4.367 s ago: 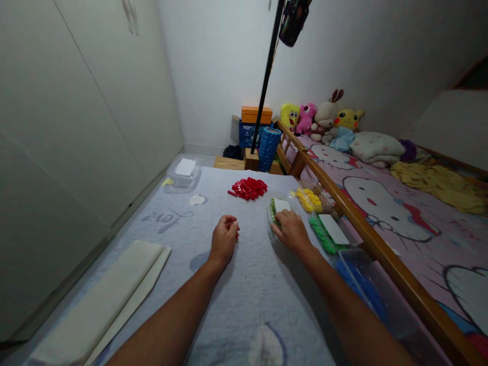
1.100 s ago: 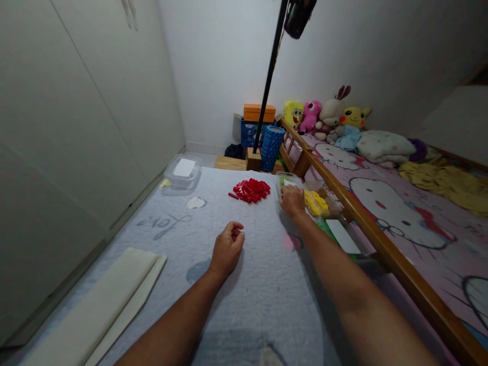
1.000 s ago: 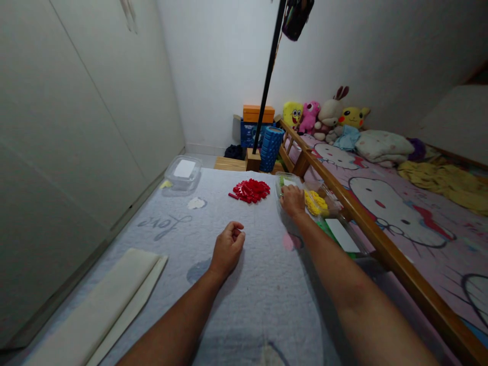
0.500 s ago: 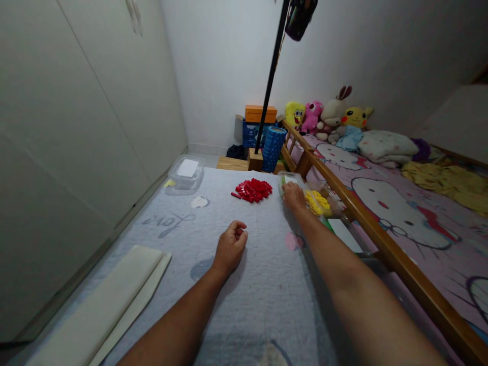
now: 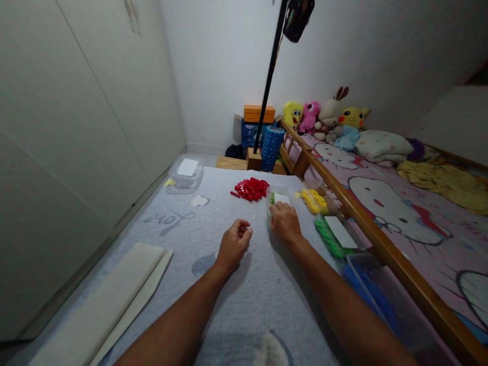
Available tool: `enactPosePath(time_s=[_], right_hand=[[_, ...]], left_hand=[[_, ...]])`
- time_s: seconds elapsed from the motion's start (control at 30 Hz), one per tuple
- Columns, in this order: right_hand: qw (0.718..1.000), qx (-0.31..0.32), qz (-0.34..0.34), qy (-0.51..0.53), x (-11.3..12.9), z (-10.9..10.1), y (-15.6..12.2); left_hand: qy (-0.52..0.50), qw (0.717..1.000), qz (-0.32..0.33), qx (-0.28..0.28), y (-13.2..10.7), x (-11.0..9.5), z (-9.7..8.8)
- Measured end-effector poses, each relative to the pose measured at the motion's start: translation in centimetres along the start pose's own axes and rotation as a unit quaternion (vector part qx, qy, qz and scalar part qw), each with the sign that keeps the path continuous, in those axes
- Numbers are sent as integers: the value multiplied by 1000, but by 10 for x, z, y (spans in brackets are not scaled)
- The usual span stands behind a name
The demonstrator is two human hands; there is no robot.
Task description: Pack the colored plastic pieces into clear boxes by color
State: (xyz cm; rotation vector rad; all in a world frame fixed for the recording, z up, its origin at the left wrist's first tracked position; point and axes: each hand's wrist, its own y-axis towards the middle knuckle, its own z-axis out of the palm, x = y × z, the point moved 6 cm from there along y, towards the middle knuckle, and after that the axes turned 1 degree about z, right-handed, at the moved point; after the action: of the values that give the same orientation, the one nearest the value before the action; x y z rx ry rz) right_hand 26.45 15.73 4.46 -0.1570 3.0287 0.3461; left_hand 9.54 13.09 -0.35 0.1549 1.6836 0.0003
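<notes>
My right hand [image 5: 285, 222] is closed on the side of a clear plastic box [image 5: 269, 206], whose white label shows beyond the fingers. Some light green shows inside; the box's near part is hidden by the hand. My left hand [image 5: 233, 246] hovers over or rests on the cloth at the middle, fingers loosely curled, thumb apart, with nothing visible in it. Beyond both hands lies a heap of small red plastic pieces [image 5: 253, 188]. To the right are yellow pieces [image 5: 314, 201] in a clear box and green pieces [image 5: 328, 238] in another box with a white label.
A clear lidded box [image 5: 185, 172] stands at the far left of the cloth-covered surface [image 5: 179, 290]. Folded cream material [image 5: 102, 305] lies at near left. A box with blue contents [image 5: 373, 295] is beside the wooden bed rail [image 5: 354, 216]. A black pole [image 5: 267, 91] rises behind.
My right hand has brought the clear box from the right edge toward the middle, nearer to me. The yellow and green boxes are less covered by the arm. My left hand has barely moved.
</notes>
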Motion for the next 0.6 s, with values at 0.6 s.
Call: enactPosePath(time_s=[0.6], right_hand=[[869,-81,257,416,-73,18,-61]], left_hand=[[-87,983,-140,81,-4,21,37]])
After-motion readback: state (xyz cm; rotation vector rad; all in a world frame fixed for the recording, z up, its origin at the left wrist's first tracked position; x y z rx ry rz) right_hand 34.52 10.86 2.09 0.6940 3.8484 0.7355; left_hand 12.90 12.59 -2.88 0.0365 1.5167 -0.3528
